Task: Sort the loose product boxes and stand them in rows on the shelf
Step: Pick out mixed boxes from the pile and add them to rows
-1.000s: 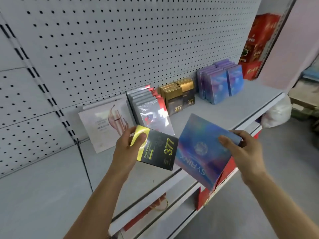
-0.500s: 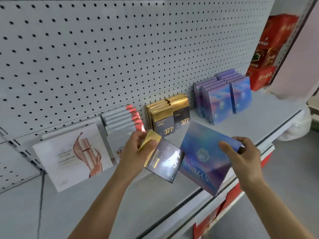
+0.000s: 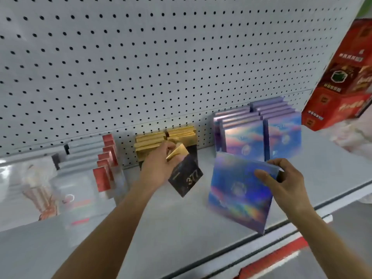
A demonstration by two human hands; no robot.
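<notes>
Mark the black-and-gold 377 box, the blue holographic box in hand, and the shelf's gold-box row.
black-and-gold 377 box [image 3: 186, 179], head view, on its dark front face.
blue holographic box [image 3: 237, 190], head view, middle of its front face.
gold-box row [image 3: 151, 140], head view, on the gold top edges.

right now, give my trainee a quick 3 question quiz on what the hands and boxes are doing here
1. True or false: the left hand grips a black and gold box marked 377.
2. Which row stands nearest the iridescent blue box held by the right hand? A) red and silver row B) iridescent blue row C) gold row
3. Fill in: both held boxes are tilted above the ___.

Key: 1 true; 2 B; 3 shelf
</notes>
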